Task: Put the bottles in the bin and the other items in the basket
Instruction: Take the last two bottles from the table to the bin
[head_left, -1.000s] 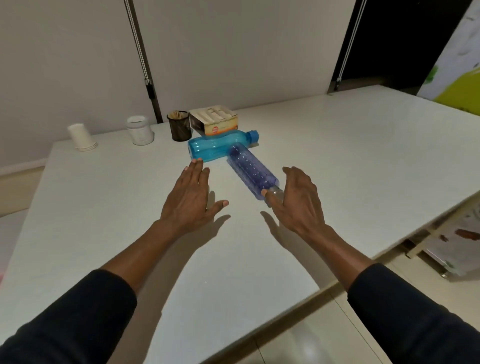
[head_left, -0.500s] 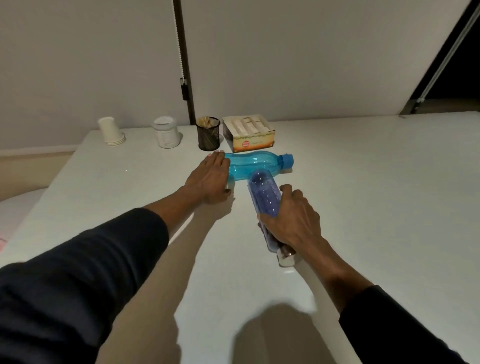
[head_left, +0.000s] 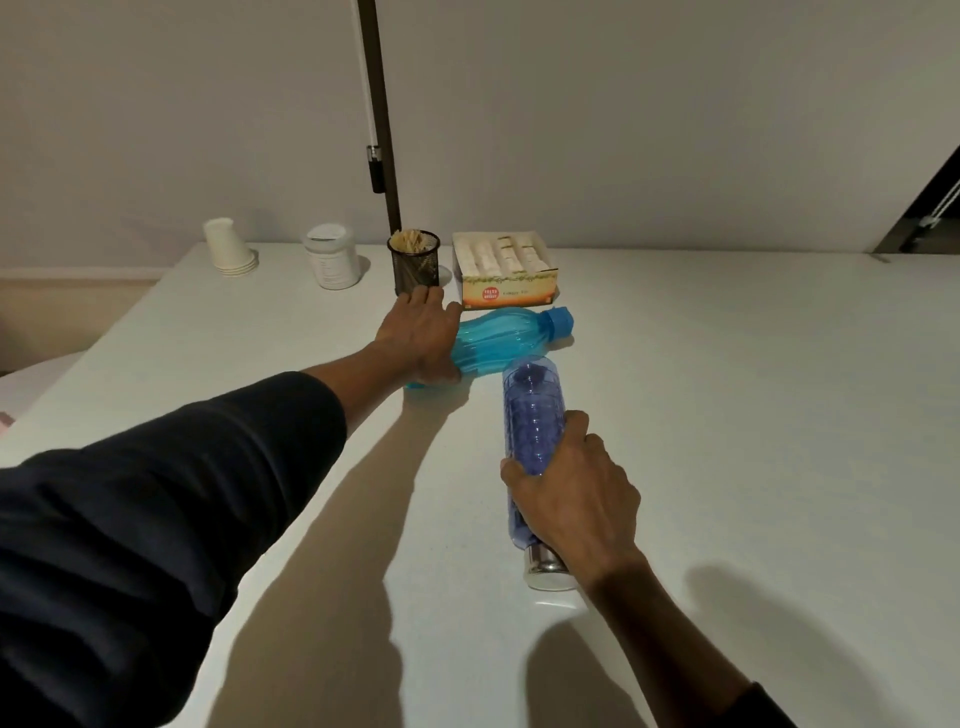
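Two bottles lie on their sides on the white table (head_left: 727, 415), forming a T. The light blue bottle (head_left: 506, 340) lies crosswise at the far side, its blue cap pointing right; the left hand (head_left: 423, 338) is wrapped over its base end, fingers curled around the body. The purple translucent bottle (head_left: 532, 415) runs near to far, its far end touching the light blue bottle's side and its silver cap (head_left: 545, 569) at the near end. The right hand (head_left: 576, 501) clamps over the near half of the purple bottle, thumb on its left side, fingers draped over the right. Beyond the left hand, along the far edge, stand a black mesh cup (head_left: 414, 262) of wooden sticks, an open carton of sachets (head_left: 506, 278) just right of it, a white jar (head_left: 332, 255) and a stack of upturned paper cups (head_left: 228, 253) further left.
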